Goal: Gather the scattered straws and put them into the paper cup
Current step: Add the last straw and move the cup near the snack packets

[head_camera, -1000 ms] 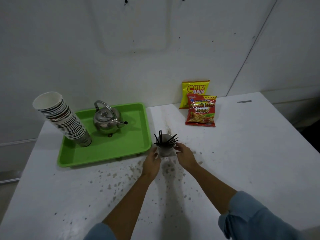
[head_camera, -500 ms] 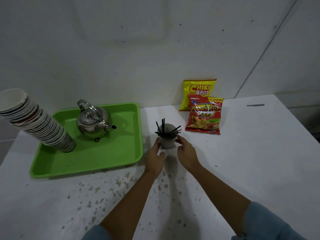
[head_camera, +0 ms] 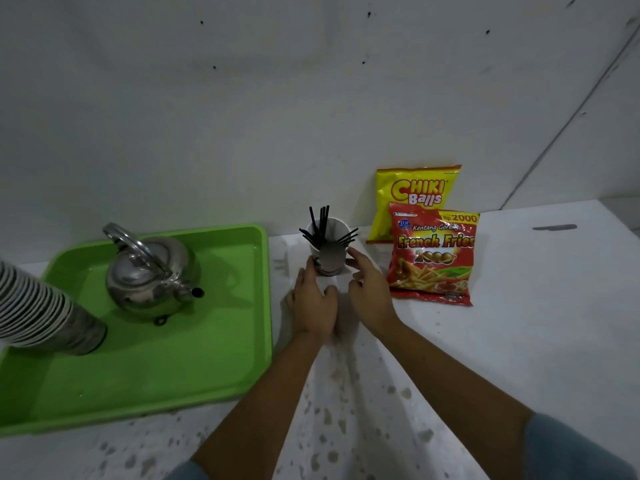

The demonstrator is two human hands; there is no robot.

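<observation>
A: Hands status? Left hand (head_camera: 313, 301) and right hand (head_camera: 369, 294).

B: Both on either side of the paper cup (head_camera: 329, 249), fingers loosely spread, not clenched. Left fingertips are at the cup's lower left wall, right fingertips at its right wall. Looks like light contact at most; can't tell if either hand is actually gripping it. Neither hand is holding a straw.

A: Where's the cup?

B: Standing upright on the white table (head_camera: 536, 341), near the back wall, between the green tray (head_camera: 173, 375) and the snack bags. Just right of the tray's right rim, not touching it.

A: Straws?

B: Black straws (head_camera: 322, 223) are in the cup. A few stand nearly upright at the back, others fan out left and right over the rim. No loose ones visible on the table.

A: What else is in view?

B: Metal kettle (head_camera: 152, 275) on the tray, spout pointing right. Stack of paper cups (head_camera: 45, 313) lying tilted at the tray's left side, partly cut off by the frame edge. Yellow snack bag (head_camera: 415, 195) leaning on the wall, red French fries bag (head_camera: 433, 258) lying in front of it and overlapping it. Right hand is just beside the red bag, not touching.

A: Table surface?

B: Grey speckled stains in the near area, around the forearms. Blue sleeves at the bottom edge.
</observation>
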